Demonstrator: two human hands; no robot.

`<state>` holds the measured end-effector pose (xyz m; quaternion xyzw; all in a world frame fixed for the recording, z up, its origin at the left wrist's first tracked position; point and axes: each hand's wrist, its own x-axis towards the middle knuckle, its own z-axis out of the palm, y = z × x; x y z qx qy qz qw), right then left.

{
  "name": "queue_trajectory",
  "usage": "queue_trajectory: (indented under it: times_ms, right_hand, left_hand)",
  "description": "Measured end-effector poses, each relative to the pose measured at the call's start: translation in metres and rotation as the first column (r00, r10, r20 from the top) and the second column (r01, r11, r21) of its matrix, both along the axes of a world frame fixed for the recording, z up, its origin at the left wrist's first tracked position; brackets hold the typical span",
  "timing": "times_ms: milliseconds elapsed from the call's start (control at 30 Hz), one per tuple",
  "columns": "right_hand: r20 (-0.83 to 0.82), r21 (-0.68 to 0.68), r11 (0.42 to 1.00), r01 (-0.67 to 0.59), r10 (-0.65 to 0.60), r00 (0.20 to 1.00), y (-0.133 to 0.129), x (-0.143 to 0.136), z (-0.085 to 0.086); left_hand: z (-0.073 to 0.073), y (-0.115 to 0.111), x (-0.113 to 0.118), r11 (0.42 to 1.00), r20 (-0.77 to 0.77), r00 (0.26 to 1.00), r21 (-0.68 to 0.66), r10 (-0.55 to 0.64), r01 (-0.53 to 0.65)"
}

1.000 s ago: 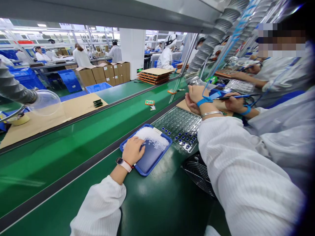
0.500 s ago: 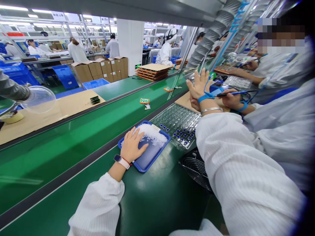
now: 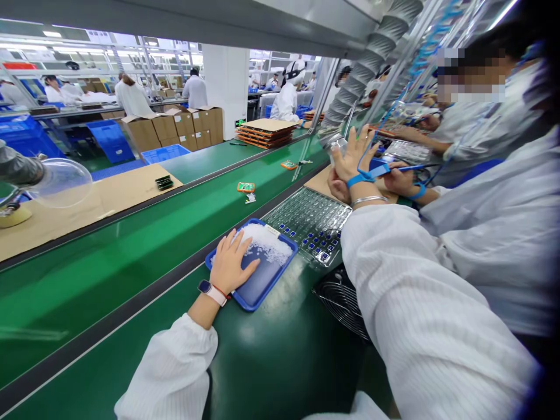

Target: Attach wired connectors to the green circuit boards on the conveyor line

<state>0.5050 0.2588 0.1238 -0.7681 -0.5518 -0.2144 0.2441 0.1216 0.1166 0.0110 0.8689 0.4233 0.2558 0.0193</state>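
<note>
My left hand [image 3: 230, 262], with a watch at the wrist, lies spread over the left side of a blue tray [image 3: 255, 294] that holds small white translucent pieces [image 3: 266, 242]. Its fingers are apart and grip nothing. My right hand [image 3: 355, 154] is raised, fingers spread, above the far end of a clear plastic tray [image 3: 308, 213]; a blue strap and a metal bangle circle its wrist. Dark blue square parts [image 3: 321, 240] sit in the near pockets of the clear tray.
A black fan with a wire guard [image 3: 343, 297] is below my right forearm. Small orange-framed boards [image 3: 245, 187] lie on the green belt [image 3: 175, 224]. A co-worker's hands [image 3: 400, 178] are close by on the right. Stacked orange panels [image 3: 265, 135] stand at the back.
The view has shifted slightly, so most things appear a little further left. Both hands keep nearly the same spread pose, the left one over the blue tray and the right one raised.
</note>
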Motion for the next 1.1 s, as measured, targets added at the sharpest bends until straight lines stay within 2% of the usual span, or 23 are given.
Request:
queue_trajectory:
  times_ms: [333,533,767,933,1100]
  right_hand:
    - [-0.015,0.049,0.998,-0.028,0.028,0.999,0.001,0.001,-0.001]
    - [-0.02,0.058,0.997,-0.045,0.046,0.999,-0.006,-0.008,0.001]
    - [0.008,-0.059,0.996,-0.062,0.063,0.998,-0.015,-0.023,0.008]
    - [0.031,-0.081,0.993,-0.085,0.088,0.996,-0.013,-0.029,0.011]
    - [0.069,-0.127,0.975,-0.185,0.194,0.979,-0.008,-0.039,0.013]
  left_hand:
    - [-0.002,0.001,0.0,1.0,-0.001,1.0,0.014,0.0,0.0]
    - [-0.001,0.0,0.0,1.0,0.0,1.0,-0.001,0.0,0.0]
    - [0.001,-0.002,0.001,1.0,0.015,1.0,-0.016,0.0,0.0]
    - [0.0,-0.001,0.001,1.0,0.018,1.0,-0.026,-0.006,0.007]
    - [-0.001,-0.001,0.001,1.0,0.021,1.0,-0.018,-0.009,0.009]
